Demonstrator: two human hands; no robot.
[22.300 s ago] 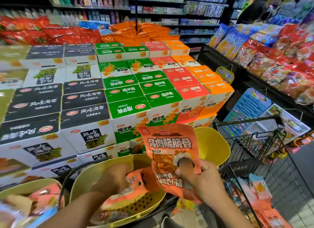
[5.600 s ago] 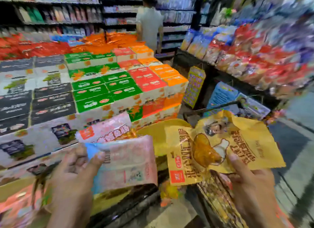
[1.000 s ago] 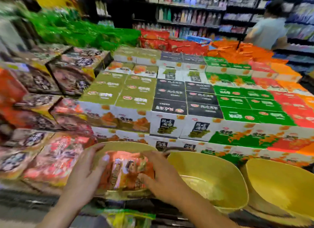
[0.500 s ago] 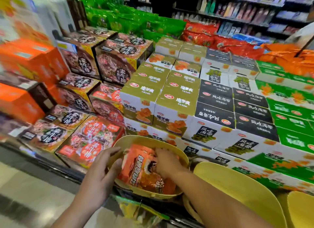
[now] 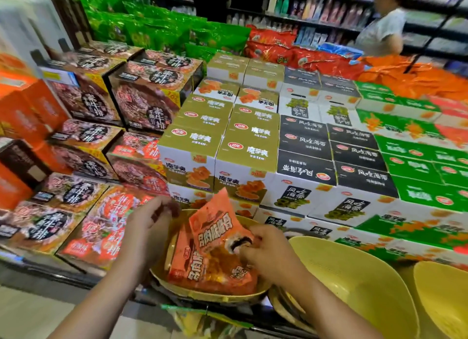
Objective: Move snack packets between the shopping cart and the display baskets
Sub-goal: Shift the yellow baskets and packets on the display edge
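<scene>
At far left, orange cartons (image 5: pixel 17 106) were blurred and their print unreadable. Beside them, dark brown boxes (image 5: pixel 141 98) bore large characters reading 素牛排. The left hand (image 5: pixel 149 227) hovered at the left rim of a yellow display basket (image 5: pixel 202 294), fingers loosely curled and holding nothing. In that basket lay orange snack packets (image 5: pixel 202 268); the uppermost orange packet (image 5: pixel 215 224) stood tilted, its print partly legible as 肉脆脆骨, first character unclear. The right hand (image 5: pixel 266 247) pinched this packet at its right edge, fingers curled round the film. Behind, olive-topped boxes (image 5: pixel 220 146) read 魔芋爽 with a red oval logo; black-topped boxes (image 5: pixel 329 156) read 风吃海带. Green boxes (image 5: pixel 417 166) further right were too blurred to read. Two more yellow baskets (image 5: pixel 354 283) stood at lower right, the outermost cut off by the frame edge. Green, red and orange bags were heaped at the rear before dark shelving, where a person in a pale shirt (image 5: pixel 382 30) stood. A pale floor (image 5: pixel 30 313) showed at lower left.
</scene>
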